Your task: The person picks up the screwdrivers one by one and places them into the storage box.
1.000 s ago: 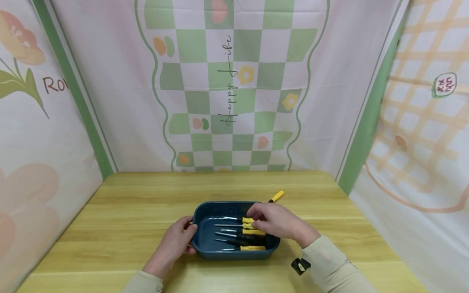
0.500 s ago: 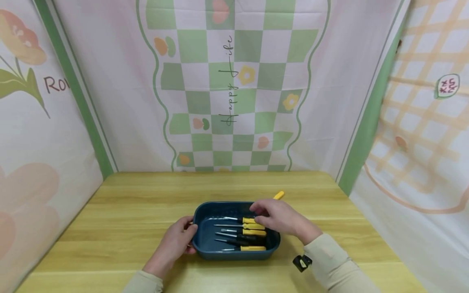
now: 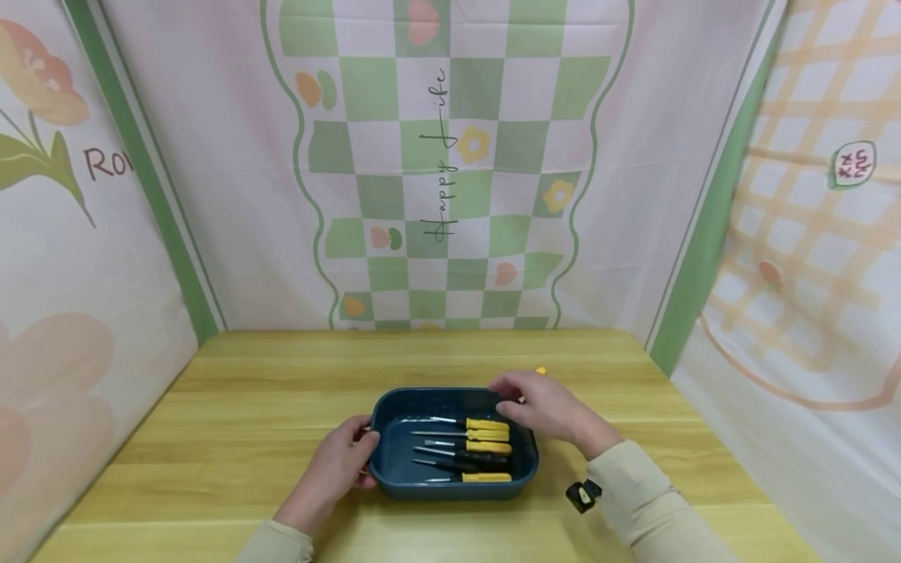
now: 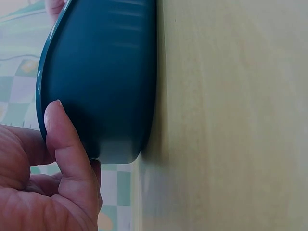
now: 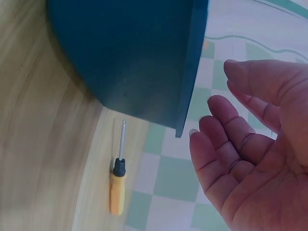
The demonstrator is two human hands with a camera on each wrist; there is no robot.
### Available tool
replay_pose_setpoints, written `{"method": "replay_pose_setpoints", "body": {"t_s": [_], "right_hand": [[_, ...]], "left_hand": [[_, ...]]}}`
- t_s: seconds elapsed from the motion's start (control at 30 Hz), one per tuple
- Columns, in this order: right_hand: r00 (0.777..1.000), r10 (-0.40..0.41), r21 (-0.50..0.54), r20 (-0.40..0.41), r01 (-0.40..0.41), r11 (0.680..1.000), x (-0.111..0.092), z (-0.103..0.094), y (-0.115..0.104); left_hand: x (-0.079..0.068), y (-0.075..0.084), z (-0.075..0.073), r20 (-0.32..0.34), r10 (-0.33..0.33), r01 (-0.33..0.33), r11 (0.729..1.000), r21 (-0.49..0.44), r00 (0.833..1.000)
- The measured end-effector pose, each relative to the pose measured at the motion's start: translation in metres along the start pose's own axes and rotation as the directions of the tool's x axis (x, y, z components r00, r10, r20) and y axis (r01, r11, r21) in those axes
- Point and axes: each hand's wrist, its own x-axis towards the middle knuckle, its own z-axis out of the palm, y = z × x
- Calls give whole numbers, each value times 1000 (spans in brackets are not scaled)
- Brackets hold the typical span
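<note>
A dark blue rectangular plastic bin (image 3: 394,490) rests on the wooden table. Several screwdrivers (image 3: 487,478) lie side by side in it, with yellow or black handles toward the right. My left hand (image 3: 336,461) grips the bin's left end, thumb on one side of the wall and fingers on the other, as the left wrist view confirms. Over the back right corner of the bin hovers my right hand (image 3: 549,407), its fingers loosely bent and holding nothing. Another yellow-handled screwdriver (image 5: 119,175) lies on the table just behind the bin, mostly hidden by the right hand in the head view.
The wooden table (image 3: 281,391) reaches back to a patterned cloth wall (image 3: 450,195), with cloth walls on the left and right as well. A small black device (image 3: 583,495) hangs at the right wrist beside the sleeve.
My right hand has drawn back and right from above the screwdriver handles, uncovering the yellow handles in the bin and covering more of the loose screwdriver. The left hand has stayed put.
</note>
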Motion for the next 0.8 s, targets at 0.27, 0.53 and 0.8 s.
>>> {"method": "replay_pose_setpoints", "body": {"t_s": [0.27,0.53,0.8], "right_hand": [[999,6,-15,-34,-6,1000,6,-5,13],[998,25,-14,-60,-26,1000,11,-10,28],[994,29,-38,-103,-33,999,15,-14,42]], "left_hand": [[0,0,2,-10,2,-2,1000,-5,1000],[1,0,2,-7,-3,3,1000,-11,1000],[2,0,2,-3,4,-4,1000,-17,1000]]}}
